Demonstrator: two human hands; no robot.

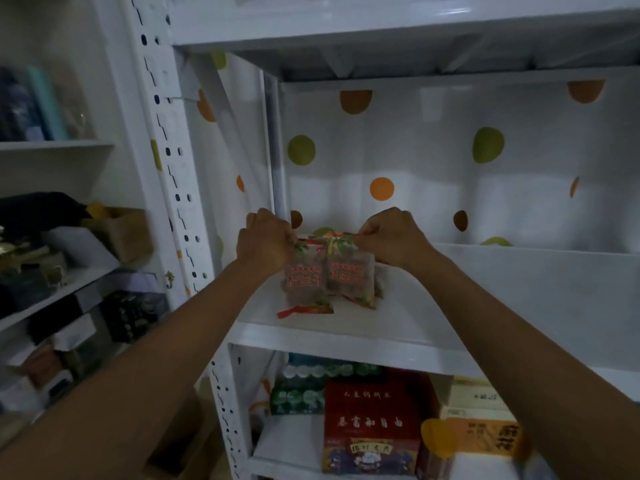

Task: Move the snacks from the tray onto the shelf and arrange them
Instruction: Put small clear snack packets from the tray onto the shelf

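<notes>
Two see-through snack packets with red lettering stand side by side on the white shelf (346, 327). My left hand (265, 242) pinches the top edge of the left packet (304, 282). My right hand (393, 237) pinches the top edge of the right packet (351, 277). Both packets are upright with their red lower seams touching the shelf board. More packets seem to stand behind them, mostly hidden. No tray is in view.
A white divider panel (536, 282) bounds the right of the shelf space, with dotted cloth (433, 161) behind. The shelf below holds a red box (372, 417), green bottles (301, 386) and yellow boxes (485, 434). A white perforated post (166, 150) stands left, cluttered shelves beyond.
</notes>
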